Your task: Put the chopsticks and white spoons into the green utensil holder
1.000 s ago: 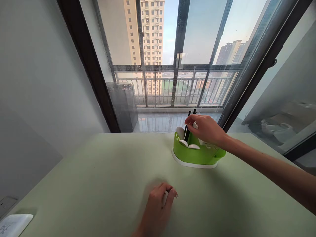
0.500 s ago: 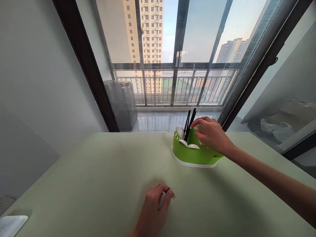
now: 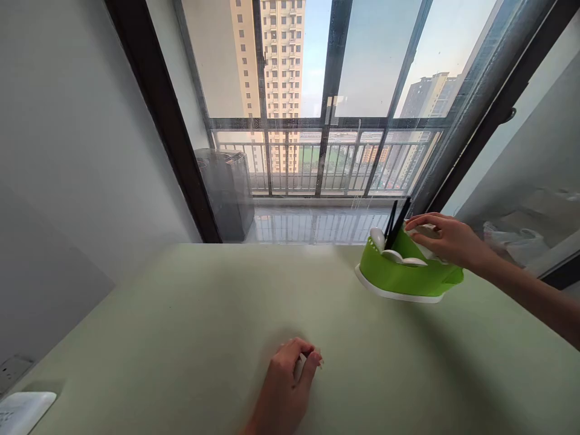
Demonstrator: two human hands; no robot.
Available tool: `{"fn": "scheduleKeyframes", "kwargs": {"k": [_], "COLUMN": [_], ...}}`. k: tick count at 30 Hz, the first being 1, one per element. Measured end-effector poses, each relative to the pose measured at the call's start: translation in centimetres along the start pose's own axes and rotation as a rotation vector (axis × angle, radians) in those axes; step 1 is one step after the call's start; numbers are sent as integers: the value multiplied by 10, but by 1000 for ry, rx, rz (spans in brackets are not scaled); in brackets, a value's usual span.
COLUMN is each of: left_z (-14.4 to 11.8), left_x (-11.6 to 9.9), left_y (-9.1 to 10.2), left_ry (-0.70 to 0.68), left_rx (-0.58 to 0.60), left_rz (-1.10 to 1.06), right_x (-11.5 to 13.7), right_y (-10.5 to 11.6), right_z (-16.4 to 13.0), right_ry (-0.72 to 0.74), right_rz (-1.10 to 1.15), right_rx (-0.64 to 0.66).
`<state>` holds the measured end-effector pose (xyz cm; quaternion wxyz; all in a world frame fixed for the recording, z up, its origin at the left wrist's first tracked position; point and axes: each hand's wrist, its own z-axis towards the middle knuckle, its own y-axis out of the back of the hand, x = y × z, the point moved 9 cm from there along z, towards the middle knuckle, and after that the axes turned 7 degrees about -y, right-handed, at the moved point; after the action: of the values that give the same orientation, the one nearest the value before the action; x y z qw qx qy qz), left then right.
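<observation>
My right hand [image 3: 441,237] reaches over a green cutlery holder [image 3: 399,277] with a white base, on the right of the light green table. Its thumb and fingers pinch a whitish part at the holder's right half, partly covered by the hand. Inside the holder, black chopsticks [image 3: 397,223] lean up and white spoons [image 3: 377,239] show their bowls along the left and front rim. My left hand [image 3: 292,371] rests low on the table near the front middle. Its fingers are curled with the thumb close to them, and no object shows in the hand.
A white object [image 3: 27,408], cut off by the frame, lies at the table's front left corner. Beyond the far table edge [image 3: 272,244] are a dark-framed glass door and a balcony. A grey wall [image 3: 90,151] stands at the left.
The cutlery holder has moved to the right along with my right hand, the chopsticks and spoons still in it. My left hand stays in nearly the same spot.
</observation>
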<state>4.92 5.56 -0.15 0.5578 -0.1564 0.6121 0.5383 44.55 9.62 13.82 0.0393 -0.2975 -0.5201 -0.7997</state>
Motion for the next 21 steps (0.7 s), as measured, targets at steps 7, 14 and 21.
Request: {"fn": "scheduleKeyframes", "kwargs": {"k": [7,14,21], "left_z": [0,0,1], "left_x": [5,6,8], "left_y": [1,-3,-3], "left_ry": [-18,-11,3], "left_rx": [-49,-19,-4], "left_rz": [-21,-29,-20], "right_x": [-40,-20,10], "right_y": [24,45,-74], "right_z": [11,-57,-159], "right_ry": [-91,-37,133], "right_rz": [6,-77,218], "right_rx": [-4,-340,249]}}
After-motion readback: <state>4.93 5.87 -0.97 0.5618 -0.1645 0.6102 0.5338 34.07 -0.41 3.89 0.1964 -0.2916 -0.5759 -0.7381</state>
